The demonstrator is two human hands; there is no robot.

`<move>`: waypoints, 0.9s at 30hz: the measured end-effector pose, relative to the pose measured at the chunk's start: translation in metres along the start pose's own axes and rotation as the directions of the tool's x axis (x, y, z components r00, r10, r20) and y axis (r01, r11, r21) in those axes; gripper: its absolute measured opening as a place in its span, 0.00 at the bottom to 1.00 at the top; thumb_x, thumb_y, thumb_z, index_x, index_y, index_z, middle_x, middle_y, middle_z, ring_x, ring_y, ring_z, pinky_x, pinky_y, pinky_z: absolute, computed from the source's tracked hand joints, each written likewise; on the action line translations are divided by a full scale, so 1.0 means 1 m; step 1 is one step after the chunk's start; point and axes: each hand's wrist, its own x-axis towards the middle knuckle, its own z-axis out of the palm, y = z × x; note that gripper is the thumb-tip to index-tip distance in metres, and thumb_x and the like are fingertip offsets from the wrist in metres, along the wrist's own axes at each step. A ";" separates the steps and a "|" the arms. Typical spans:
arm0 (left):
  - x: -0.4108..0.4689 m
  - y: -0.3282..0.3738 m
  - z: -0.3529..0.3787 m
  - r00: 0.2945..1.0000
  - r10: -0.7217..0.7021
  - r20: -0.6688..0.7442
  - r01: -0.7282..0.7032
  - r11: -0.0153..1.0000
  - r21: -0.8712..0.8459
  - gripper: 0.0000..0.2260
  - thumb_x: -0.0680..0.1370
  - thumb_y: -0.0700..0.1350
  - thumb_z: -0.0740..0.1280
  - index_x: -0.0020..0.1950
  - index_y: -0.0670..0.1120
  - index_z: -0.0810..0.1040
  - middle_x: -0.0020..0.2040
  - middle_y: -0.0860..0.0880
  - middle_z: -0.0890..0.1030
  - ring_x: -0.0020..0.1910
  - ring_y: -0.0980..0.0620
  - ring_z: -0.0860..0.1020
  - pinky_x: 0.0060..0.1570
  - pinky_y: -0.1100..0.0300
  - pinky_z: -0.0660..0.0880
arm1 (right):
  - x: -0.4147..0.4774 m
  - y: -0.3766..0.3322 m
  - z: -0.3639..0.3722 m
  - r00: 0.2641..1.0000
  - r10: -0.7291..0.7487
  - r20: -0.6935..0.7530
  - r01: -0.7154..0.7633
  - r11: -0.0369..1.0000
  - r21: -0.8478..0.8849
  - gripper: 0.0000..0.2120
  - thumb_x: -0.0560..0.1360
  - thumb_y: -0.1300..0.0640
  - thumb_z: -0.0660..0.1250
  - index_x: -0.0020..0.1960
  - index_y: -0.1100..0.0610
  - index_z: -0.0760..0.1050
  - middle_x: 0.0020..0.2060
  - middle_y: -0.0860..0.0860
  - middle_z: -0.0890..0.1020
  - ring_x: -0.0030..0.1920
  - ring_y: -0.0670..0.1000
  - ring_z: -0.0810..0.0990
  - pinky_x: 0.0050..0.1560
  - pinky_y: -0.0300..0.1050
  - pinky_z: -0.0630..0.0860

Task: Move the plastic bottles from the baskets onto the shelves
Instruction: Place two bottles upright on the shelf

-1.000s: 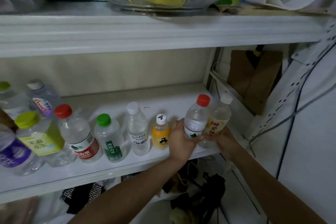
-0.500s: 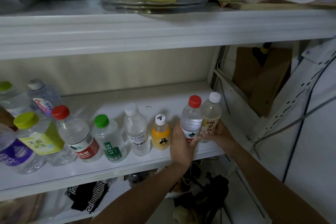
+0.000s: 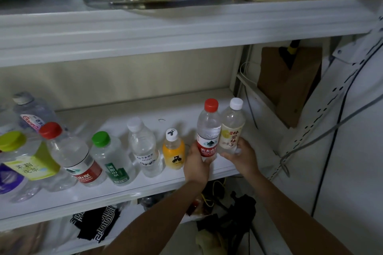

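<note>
Gripping a red-capped bottle low on its label with the left hand, and a white-capped bottle near its base with the right hand, fingers curled round each. Held upright and touching side by side over the right end of the shelf, just right of the small orange bottle. Straightened from a rightward lean a second ago, and brought nearer the row. Cannot tell whether set down, with both bases hidden behind the hands.
</note>
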 end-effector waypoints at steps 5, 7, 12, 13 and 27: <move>0.007 0.002 0.004 1.000 -0.004 0.009 0.004 0.999 0.040 0.27 0.73 0.47 0.73 0.68 0.44 0.66 0.62 0.46 0.77 0.60 0.47 0.76 0.55 0.56 0.74 | 0.008 0.002 -0.003 1.000 0.010 -0.003 -0.010 1.000 0.025 0.25 0.59 0.51 0.77 0.55 0.50 0.76 0.49 0.45 0.83 0.50 0.48 0.81 0.52 0.52 0.79; 0.010 0.001 0.005 1.000 -0.014 0.014 0.013 0.999 0.041 0.27 0.74 0.48 0.73 0.68 0.44 0.66 0.63 0.46 0.77 0.60 0.47 0.76 0.55 0.56 0.74 | 0.014 0.001 -0.004 1.000 0.019 -0.007 -0.018 0.998 0.052 0.23 0.63 0.58 0.78 0.56 0.52 0.75 0.50 0.47 0.83 0.52 0.50 0.81 0.54 0.52 0.78; 0.015 0.002 0.008 0.999 -0.047 -0.007 0.047 0.998 0.043 0.28 0.74 0.48 0.72 0.69 0.45 0.66 0.64 0.47 0.77 0.62 0.47 0.75 0.56 0.56 0.72 | 0.021 0.000 -0.005 1.000 0.010 -0.005 -0.010 0.998 0.068 0.24 0.65 0.61 0.77 0.58 0.54 0.74 0.51 0.47 0.81 0.53 0.51 0.79 0.55 0.49 0.76; 0.015 0.003 0.009 0.999 -0.052 -0.010 0.052 0.998 0.039 0.28 0.73 0.47 0.72 0.70 0.45 0.66 0.64 0.47 0.77 0.62 0.47 0.75 0.56 0.57 0.72 | 0.020 -0.001 -0.005 1.000 0.002 -0.010 -0.001 0.999 0.055 0.24 0.65 0.61 0.77 0.59 0.55 0.74 0.51 0.48 0.81 0.52 0.50 0.78 0.53 0.46 0.75; -0.004 0.001 0.004 0.999 0.014 0.032 -0.017 0.996 0.093 0.38 0.74 0.52 0.72 0.76 0.44 0.56 0.74 0.45 0.66 0.72 0.47 0.64 0.70 0.50 0.65 | 0.009 0.008 -0.023 0.998 -0.064 0.017 0.065 0.906 -0.419 0.41 0.69 0.38 0.71 0.75 0.53 0.60 0.73 0.54 0.67 0.73 0.55 0.64 0.73 0.56 0.53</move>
